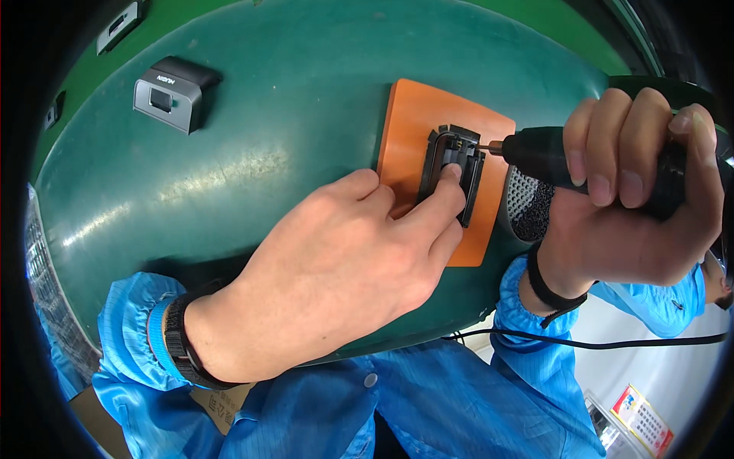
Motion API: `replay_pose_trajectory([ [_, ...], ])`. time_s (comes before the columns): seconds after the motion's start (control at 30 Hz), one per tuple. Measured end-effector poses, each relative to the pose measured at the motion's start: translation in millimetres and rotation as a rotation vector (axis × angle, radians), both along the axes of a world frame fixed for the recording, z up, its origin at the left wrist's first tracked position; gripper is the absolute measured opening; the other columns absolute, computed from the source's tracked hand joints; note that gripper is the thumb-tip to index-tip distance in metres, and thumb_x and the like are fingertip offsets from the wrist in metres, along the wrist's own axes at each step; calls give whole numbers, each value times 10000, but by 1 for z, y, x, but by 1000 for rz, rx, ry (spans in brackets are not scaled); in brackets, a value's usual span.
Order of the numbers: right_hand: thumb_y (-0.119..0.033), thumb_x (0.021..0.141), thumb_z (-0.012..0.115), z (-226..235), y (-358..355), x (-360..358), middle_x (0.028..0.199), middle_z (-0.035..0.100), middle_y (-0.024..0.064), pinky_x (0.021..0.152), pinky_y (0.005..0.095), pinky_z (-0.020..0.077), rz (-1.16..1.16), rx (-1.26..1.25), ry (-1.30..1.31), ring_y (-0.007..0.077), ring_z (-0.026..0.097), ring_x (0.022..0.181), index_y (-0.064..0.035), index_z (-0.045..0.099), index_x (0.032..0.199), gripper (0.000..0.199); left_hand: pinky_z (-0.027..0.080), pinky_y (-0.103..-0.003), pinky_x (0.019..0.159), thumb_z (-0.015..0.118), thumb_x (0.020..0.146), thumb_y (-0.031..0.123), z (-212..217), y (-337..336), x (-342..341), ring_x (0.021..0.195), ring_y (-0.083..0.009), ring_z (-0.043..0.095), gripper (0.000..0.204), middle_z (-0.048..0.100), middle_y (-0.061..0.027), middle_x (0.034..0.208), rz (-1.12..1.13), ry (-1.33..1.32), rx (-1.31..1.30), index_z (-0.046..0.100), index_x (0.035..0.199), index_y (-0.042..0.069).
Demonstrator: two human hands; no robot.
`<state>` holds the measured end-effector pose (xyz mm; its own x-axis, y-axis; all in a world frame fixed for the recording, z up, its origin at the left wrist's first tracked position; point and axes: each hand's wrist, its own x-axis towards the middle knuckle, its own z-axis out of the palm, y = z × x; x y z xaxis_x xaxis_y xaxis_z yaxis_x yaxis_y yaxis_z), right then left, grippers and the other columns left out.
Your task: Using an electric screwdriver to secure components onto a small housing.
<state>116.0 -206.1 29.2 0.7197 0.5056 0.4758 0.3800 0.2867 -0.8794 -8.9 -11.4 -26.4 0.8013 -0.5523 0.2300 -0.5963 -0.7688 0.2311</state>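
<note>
Left hand [336, 260], touching a black housing [472, 190] on an orange block [409, 115]; grip width cannot be told. Right hand [634, 180], grip closed round a black driver [539, 155], bit at the housing's edge. Beyond, on the green bench [298, 115]: a grey device [172, 92].

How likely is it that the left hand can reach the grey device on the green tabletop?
Probably yes, though the left hand would first have to leave the black part it is touching on the orange block. Green tabletop stretches between this hand and the grey device, with no visible obstacle.

Green tabletop [252, 92]: orange pad [409, 126], grey device [174, 111]
</note>
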Motion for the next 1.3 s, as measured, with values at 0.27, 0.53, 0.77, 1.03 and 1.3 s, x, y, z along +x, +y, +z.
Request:
replay_pose_trajectory([
  [0.27,-240,1052,409,-2,2,-1,627,415,-21,496,285,351,13,-22,-14,87,378,493,-48,552,1007,244,512,-269,677,709,767,105,1,0,-1,639,-129,564,224,696,-89,1317,6,26,5,711,983,46],
  [0.53,-245,1054,395,-2,6,-2,626,412,-18,492,290,347,16,-38,-27,91,374,492,-47,554,1011,256,506,-268,666,706,773,109,0,0,-1,631,-123,561,185,699,-76,1288,7,-13,12,696,949,51],
  [0.77,-250,1063,337,-6,12,1,624,384,3,481,304,336,-8,-64,-55,101,342,490,-50,553,1007,299,531,-279,685,722,766,112,0,3,0,663,-133,605,217,693,-78,1289,-1,15,-37,695,970,46],
  [1.03,-249,1079,364,-17,10,4,646,388,-4,486,299,341,56,87,-50,108,353,508,-28,608,1091,329,570,-330,783,817,718,185,12,1,3,813,-199,681,443,637,-110,1406,-47,126,-28,687,1109,21],
  [1.3,-135,1003,558,0,-168,-10,654,414,-31,585,243,441,-820,710,237,81,423,543,54,578,1118,223,572,-374,820,869,724,202,28,1,6,889,-258,689,571,574,-113,1507,-56,268,-1,674,1216,-14],
])
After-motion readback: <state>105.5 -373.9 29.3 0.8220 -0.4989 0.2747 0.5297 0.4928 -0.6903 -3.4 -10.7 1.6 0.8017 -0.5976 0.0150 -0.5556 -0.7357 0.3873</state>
